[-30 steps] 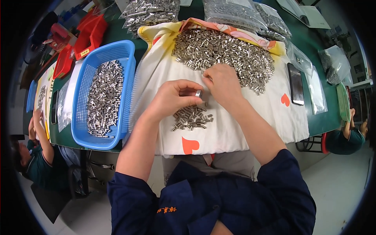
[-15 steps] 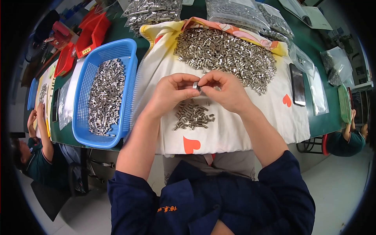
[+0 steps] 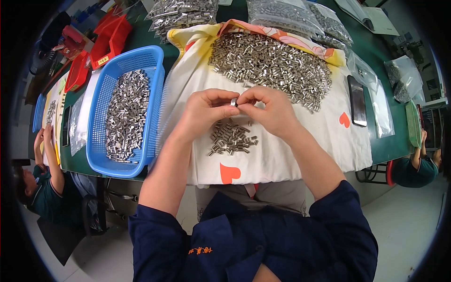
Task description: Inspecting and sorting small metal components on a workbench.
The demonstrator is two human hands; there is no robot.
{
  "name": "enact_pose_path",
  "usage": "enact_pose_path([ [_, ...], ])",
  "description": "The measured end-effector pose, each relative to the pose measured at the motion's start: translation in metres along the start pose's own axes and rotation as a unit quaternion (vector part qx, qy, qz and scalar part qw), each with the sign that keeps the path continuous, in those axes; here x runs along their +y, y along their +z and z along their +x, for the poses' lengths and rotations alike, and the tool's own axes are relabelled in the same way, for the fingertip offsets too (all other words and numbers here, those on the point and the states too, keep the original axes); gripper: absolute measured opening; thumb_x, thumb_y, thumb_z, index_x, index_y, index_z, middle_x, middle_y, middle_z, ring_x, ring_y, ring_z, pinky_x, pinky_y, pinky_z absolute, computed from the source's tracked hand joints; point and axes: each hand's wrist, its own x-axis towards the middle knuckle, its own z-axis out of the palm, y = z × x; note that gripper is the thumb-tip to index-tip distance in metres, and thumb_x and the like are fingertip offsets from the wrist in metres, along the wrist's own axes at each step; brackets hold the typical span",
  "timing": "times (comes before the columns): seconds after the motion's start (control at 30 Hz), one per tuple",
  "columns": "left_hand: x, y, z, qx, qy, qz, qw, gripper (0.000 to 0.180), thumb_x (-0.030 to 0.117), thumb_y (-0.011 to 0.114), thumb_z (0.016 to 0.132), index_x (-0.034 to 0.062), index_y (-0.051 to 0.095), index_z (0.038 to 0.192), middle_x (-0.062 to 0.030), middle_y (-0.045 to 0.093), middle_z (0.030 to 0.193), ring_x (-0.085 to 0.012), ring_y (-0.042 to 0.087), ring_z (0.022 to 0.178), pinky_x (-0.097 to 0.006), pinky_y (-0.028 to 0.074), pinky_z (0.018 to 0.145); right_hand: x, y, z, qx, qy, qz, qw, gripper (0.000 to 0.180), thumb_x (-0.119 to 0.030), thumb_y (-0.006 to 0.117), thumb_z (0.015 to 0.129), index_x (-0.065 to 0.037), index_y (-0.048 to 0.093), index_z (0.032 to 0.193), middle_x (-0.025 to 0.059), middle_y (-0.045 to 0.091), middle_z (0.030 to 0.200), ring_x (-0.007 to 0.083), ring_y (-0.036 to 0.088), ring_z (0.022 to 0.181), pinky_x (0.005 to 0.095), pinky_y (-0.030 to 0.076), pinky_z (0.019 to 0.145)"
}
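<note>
In front of me, my left hand (image 3: 205, 112) pinches a small shiny metal sleeve (image 3: 234, 102) between thumb and forefinger. My right hand (image 3: 271, 111) is closed in a pinch right beside it, its fingertips touching or nearly touching the sleeve; whatever those fingertips hold is hidden. Below both hands lies a small pile of short metal tubes (image 3: 230, 139) on a white cloth (image 3: 282, 162). Beyond the hands, a much larger heap of similar tubes (image 3: 277, 66) spreads over the cloth, edged by its folded yellow and pink border.
A blue plastic basket (image 3: 94, 136) of metal tubes stands at the left, with red bins (image 3: 111, 42) behind. Bags of metal parts (image 3: 282, 16) line the back. A phone (image 3: 357, 101) and clear plastic bag (image 3: 383, 110) lie at right. Other people sit at both sides.
My right fingertips have shifted slightly around the sleeve, and a dark spot beside it no longer shows. Both hands otherwise stay in place; the piles look the same.
</note>
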Motion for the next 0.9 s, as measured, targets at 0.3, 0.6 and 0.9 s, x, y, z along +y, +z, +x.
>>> enact_pose_path([
  [0.3, 0.0, 0.003, -0.003, -0.029, -0.025, 0.015, 0.999, 0.03, 0.001, 0.066, 0.073, -0.0033, 0.059, 0.102, -0.0052, 0.063, 0.087, -0.0094, 0.059, 0.079, -0.021, 0.048, 0.071, 0.007, -0.018, 0.006, 0.035, 0.023, -0.061, 0.997, 0.012, -0.011, 0.063, 0.071, -0.004, 0.061, 0.08, 0.0052, 0.06, 0.075, 0.0168, 0.058, 0.067, 0.028, 0.045, 0.063],
  [0.6, 0.002, 0.005, -0.001, -0.068, -0.042, 0.071, 0.994, 0.028, 0.002, 0.067, 0.073, -0.0002, 0.06, 0.1, -0.0016, 0.061, 0.084, -0.0068, 0.057, 0.078, -0.019, 0.046, 0.069, 0.035, 0.001, 0.018, 0.095, -0.08, -0.385, 0.914, 0.006, -0.013, 0.061, 0.072, -0.009, 0.064, 0.075, 0.005, 0.058, 0.08, 0.0228, 0.052, 0.082, 0.0341, 0.04, 0.074],
  [0.9, -0.006, -0.005, 0.003, 0.002, 0.009, -0.048, 0.999, 0.029, 0.0, 0.064, 0.075, -0.0014, 0.057, 0.103, -0.0056, 0.061, 0.091, -0.0093, 0.058, 0.081, -0.021, 0.047, 0.072, -0.003, -0.004, 0.003, 0.017, 0.074, 0.004, 0.997, 0.008, -0.008, 0.062, 0.07, -0.003, 0.061, 0.076, 0.0065, 0.06, 0.074, 0.0176, 0.058, 0.071, 0.0282, 0.045, 0.065],
])
